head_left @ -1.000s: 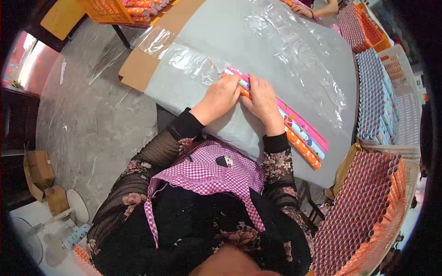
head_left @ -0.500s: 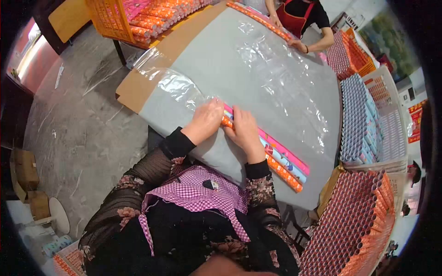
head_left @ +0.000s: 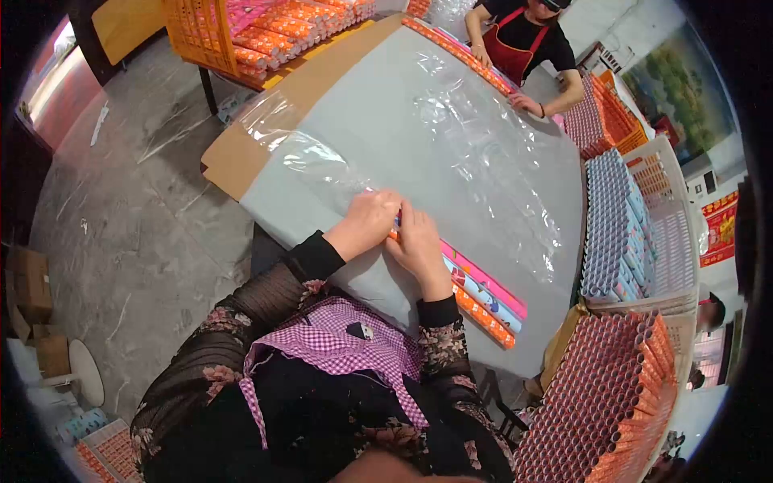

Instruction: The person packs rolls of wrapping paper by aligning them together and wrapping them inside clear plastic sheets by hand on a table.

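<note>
Pink roll (head_left: 486, 280), blue roll (head_left: 483, 298), orange roll (head_left: 485, 319) (side by side)

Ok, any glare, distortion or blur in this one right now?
Head view: wide-lens distortion bows the table edge, with black corners; head view: white glare streaks the clear film; head view: the left hand and right hand look slightly soft, while the rolls show their colours distinctly.

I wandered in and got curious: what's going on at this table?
A person has left hand and right hand closed over one end of three patterned rolls, pink, light blue and orange, lying side by side on a grey table. Clear film lies on it. Farther off, a co-worker in a red apron has hands at another orange roll.
</note>
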### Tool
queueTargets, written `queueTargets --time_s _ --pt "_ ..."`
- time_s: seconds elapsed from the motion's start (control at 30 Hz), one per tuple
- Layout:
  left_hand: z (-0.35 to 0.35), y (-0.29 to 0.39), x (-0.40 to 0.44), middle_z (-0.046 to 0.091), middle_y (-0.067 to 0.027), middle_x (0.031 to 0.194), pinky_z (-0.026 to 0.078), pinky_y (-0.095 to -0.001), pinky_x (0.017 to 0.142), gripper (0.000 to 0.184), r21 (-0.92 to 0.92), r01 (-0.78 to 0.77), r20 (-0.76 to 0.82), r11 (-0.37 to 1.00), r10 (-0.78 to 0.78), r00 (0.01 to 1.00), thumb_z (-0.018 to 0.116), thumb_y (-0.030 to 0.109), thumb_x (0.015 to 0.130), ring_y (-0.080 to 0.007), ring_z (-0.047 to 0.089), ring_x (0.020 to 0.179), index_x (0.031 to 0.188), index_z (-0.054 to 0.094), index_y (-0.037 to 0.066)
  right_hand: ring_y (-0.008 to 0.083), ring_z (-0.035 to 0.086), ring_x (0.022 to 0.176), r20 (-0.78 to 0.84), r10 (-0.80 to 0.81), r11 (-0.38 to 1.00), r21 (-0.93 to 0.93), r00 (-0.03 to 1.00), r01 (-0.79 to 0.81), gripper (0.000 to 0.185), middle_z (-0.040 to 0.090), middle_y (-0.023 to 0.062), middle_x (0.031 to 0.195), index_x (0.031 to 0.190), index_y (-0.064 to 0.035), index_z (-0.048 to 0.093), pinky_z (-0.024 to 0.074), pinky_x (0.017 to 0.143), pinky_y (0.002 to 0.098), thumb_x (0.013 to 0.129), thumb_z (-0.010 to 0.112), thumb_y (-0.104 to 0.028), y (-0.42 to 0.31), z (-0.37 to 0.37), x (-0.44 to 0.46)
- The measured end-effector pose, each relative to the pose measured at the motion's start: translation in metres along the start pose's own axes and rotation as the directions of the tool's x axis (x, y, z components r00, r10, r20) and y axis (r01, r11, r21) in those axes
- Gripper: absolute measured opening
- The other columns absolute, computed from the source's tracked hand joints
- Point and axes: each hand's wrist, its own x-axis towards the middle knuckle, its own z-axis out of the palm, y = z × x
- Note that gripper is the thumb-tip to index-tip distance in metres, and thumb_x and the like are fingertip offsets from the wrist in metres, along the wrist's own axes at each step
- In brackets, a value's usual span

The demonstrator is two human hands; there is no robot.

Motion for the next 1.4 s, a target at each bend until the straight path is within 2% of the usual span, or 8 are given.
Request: queueTargets --time_s 0.23,0.5,0.63,0.7,0.73,0.9,1.2,1.4 --pt "0.007 0.011 -0.007 0.06 -0.0136 0.077 0.051 -0.0431 0.062 0.007 -0.126 -0.024 0.021 0.992 0.027 0.999 0.056 0.011 0.081 -0.0325 0.063 0.072 0.081 0.057 0.004 0.0386 0.057 0.095 -0.013 0.038 0.999 0.008 0.999 -0.038 0.067 0.06 0.0227 0.101 0.132 0.009 0.042 0.0453 0.085 0.0453 0.075 0.066 -0.016 -0.005 -0.009 0.006" --pt "0.017 0.014 -0.029 0.057 -0.0133 0.078 0.049 -0.0427 0.065 0.006 -0.302 -0.109 -0.126 0.947 0.073 0.989 0.056 0.008 0.078 -0.0325 0.06 0.075 0.082 0.054 0.004 0.0403 0.057 0.091 -0.039 0.039 0.999 0.036 0.998 -0.037 0.06 0.061 0.0242 0.1 0.129 0.0085 0.044 0.0462 0.081 0.0463 0.076 0.064 -0.013 0.009 0.0 0.014" --pt "0.011 0.017 -0.031 0.06 -0.0161 0.086 0.05 -0.0453 0.072 0.012 -0.437 0.014 -0.074 0.9 -0.051 0.996 0.053 0.004 0.082 -0.0361 0.061 0.082 0.094 0.054 0.001 0.0396 0.057 0.092 -0.009 0.068 0.998 -0.019 0.998 -0.068 0.063 0.061 0.0229 0.101 0.127 0.0073 0.046 0.0462 0.082 0.0458 0.074 0.07 -0.016 0.008 -0.001 0.011" --pt "0.012 0.018 -0.035 0.061 -0.0177 0.091 0.05 -0.0464 0.075 0.017 -0.408 -0.003 -0.117 0.913 -0.05 0.992 0.051 0.004 0.086 -0.0371 0.062 0.086 0.102 0.052 -0.001 0.0409 0.056 0.1 -0.021 0.049 0.999 -0.004 0.999 -0.049 0.066 0.06 0.0246 0.107 0.131 0.0065 0.043 0.0442 0.09 0.0463 0.076 0.069 -0.018 0.006 -0.003 0.012" --pt "0.011 0.016 -0.037 0.061 -0.0181 0.092 0.05 -0.0467 0.075 0.018 -0.387 0.019 -0.091 0.922 -0.059 0.994 0.051 0.005 0.086 -0.0372 0.062 0.087 0.103 0.052 -0.001 0.0406 0.056 0.103 0.054 0.1 0.995 0.008 0.993 -0.101 0.067 0.06 0.0247 0.109 0.131 0.0062 0.044 0.0437 0.093 0.0456 0.075 0.071 -0.018 0.006 -0.005 0.012" --pt "0.002 0.015 -0.036 0.06 -0.0202 0.092 0.051 -0.0477 0.072 0.015 -0.289 0.127 0.085 0.949 -0.107 0.991 0.053 0.007 0.086 -0.0384 0.061 0.086 0.098 0.049 -0.001 0.0403 0.055 0.104 -0.002 0.068 0.998 -0.008 0.998 -0.068 0.07 0.059 0.0251 0.113 0.13 0.0064 0.044 0.0444 0.093 0.0447 0.074 0.074 -0.021 0.005 -0.007 0.013" --pt "0.004 0.015 -0.036 0.057 -0.0196 0.088 0.05 -0.0471 0.07 0.011 -0.285 0.1 0.045 0.953 -0.09 0.995 0.057 0.004 0.085 -0.0399 0.059 0.082 0.093 0.051 -0.001 0.0414 0.056 0.103 0.123 0.159 0.986 0.023 0.98 -0.163 0.089 0.06 0.0241 0.111 0.127 0.004 0.047 0.0451 0.088 0.0463 0.058 0.085 -0.038 0.013 -0.03 -0.007" --pt "0.01 0.013 -0.037 0.056 -0.0201 0.089 0.049 -0.0471 0.071 0.012 -0.295 0.079 -0.006 0.952 -0.085 0.996 0.056 0.004 0.087 -0.0398 0.059 0.085 0.097 0.052 -0.001 0.0427 0.056 0.105 0.108 0.222 0.975 -0.044 0.969 -0.219 0.094 0.06 0.0249 0.11 0.129 0.0034 0.046 0.043 0.09 0.0477 0.053 0.085 -0.035 0.048 -0.067 -0.08"
